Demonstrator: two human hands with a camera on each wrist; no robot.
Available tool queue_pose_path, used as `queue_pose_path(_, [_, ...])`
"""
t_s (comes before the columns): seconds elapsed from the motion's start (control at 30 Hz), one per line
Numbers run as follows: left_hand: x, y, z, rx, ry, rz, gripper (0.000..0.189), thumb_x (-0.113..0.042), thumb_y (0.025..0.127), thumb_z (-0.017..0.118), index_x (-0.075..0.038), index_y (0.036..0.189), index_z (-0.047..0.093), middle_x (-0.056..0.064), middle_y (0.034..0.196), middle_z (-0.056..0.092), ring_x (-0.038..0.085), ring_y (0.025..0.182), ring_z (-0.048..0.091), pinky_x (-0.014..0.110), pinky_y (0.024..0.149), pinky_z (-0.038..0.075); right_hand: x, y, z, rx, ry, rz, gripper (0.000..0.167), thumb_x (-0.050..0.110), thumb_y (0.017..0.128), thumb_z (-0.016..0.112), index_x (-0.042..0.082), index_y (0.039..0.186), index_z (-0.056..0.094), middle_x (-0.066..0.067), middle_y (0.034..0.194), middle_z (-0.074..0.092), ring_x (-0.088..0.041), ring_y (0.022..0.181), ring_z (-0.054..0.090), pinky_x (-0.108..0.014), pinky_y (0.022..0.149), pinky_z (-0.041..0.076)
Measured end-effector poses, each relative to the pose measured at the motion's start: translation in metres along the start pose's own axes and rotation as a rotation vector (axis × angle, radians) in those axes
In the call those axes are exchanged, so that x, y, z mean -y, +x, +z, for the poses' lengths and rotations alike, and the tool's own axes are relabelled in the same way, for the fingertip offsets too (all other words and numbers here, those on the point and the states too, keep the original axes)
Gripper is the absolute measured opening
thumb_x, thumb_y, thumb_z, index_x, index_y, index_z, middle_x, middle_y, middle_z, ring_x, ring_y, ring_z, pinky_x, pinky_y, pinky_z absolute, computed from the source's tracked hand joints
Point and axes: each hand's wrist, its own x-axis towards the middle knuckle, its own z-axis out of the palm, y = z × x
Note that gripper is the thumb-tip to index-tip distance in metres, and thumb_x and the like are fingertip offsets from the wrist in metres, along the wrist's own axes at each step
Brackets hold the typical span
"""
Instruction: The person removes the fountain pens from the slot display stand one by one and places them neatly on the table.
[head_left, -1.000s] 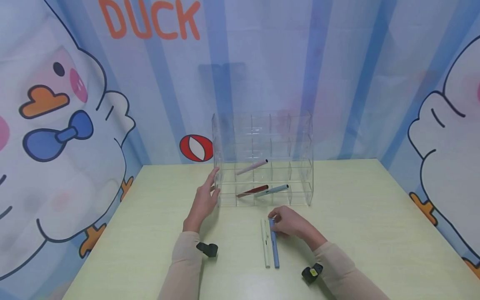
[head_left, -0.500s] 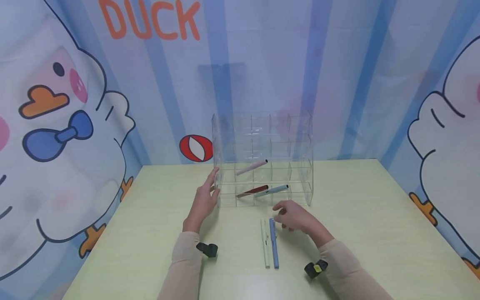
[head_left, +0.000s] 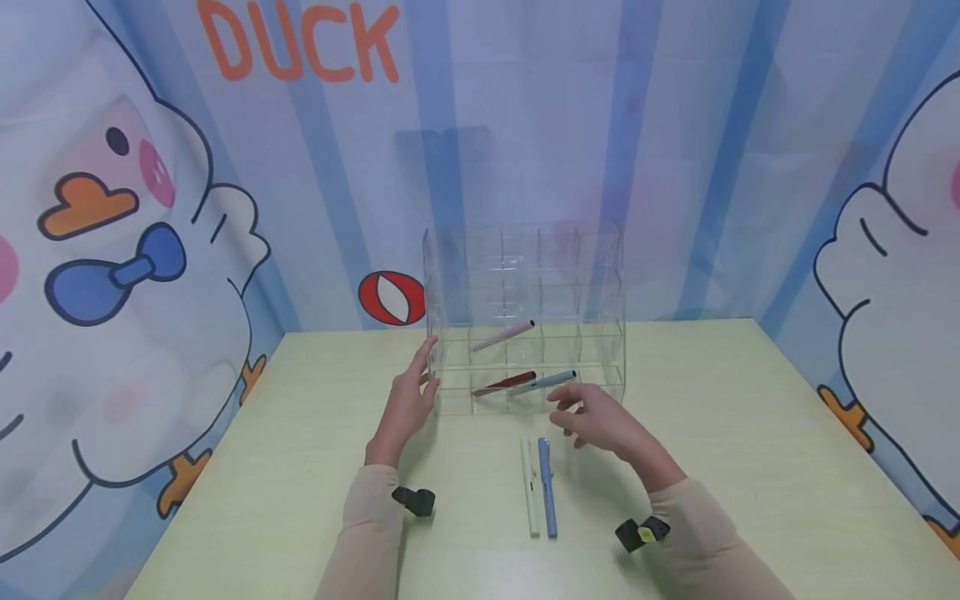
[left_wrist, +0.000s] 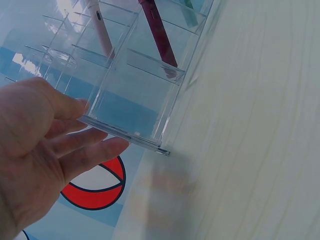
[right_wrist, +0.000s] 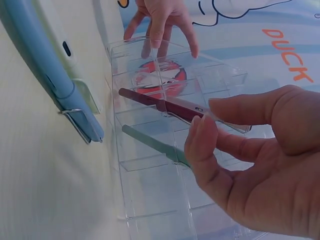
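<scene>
A clear acrylic rack (head_left: 452, 388) with tiered compartments stands toward the table's back. Straight, spread fingers of my left hand (head_left: 405, 404) touch its left side; the left wrist view shows the thumb (left_wrist: 72, 106) at its edge. My right hand (head_left: 603, 427) hovers in front of the rack's lower right, holding nothing, fingers loosely bent. Below it, a blue pen (head_left: 548, 492) and a pale green pen (head_left: 530, 492) lie side by side on the table. A dark red pen (head_left: 504, 384) and a light teal pen (head_left: 543, 383) lean in the lowest tier. One tier up leans a pale pink pen (head_left: 502, 336).
The pale yellow table (head_left: 270, 467) reaches back to a striped blue cloth backdrop (head_left: 525, 108) printed with duck figures. A red and white ball print (head_left: 392, 297) shows beside the rack. Small black cameras are strapped to both wrists.
My right hand has left the blue pen's upper end and risen up and to the right, toward the rack. Both table pens lie where they were. My left hand stays at the rack.
</scene>
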Motion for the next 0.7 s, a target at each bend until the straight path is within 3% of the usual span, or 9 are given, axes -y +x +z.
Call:
queue_pose_path(0.2, [0.0002,-0.0005,-0.0004,-0.001,-0.016,-0.002,0.075,0.0,0.099,0.059,-0.03,0.159,0.026,0.014,0.157,0.039,0.039,0.127,0.056,0.049,0.099,0.051,-0.0009,0.0018,-0.0004,-0.047,0.047,-0.076,0.036,0.011,0.098,0.061,-0.002,0.131,0.059,-0.018,0.119,0.06,-0.038,0.094,0.065,-0.046,0.07,0.06])
queue_pose_path(0.4, [-0.0002,0.0008,-0.0018,0.008,-0.019,-0.008,0.077,-0.003,0.1,0.058,-0.038,0.158,0.024,0.011,0.158,0.037,0.038,0.128,0.055,0.048,0.099,0.051,-0.0012,0.0047,-0.0013,-0.138,0.065,-0.167,0.031,0.01,0.099,0.062,-0.001,0.127,0.06,-0.015,0.114,0.061,-0.031,0.093,0.065,-0.037,0.068,0.061])
queue_pose_path(0.7, [0.0006,0.0002,-0.0016,0.004,-0.017,0.004,0.074,0.0,0.099,0.059,-0.026,0.159,0.026,0.014,0.156,0.039,0.039,0.126,0.056,0.049,0.099,0.051,-0.0016,0.0049,-0.0088,-0.294,0.124,-0.293,0.028,0.012,0.099,0.063,0.0,0.125,0.062,-0.017,0.112,0.062,-0.027,0.093,0.067,-0.033,0.074,0.061])
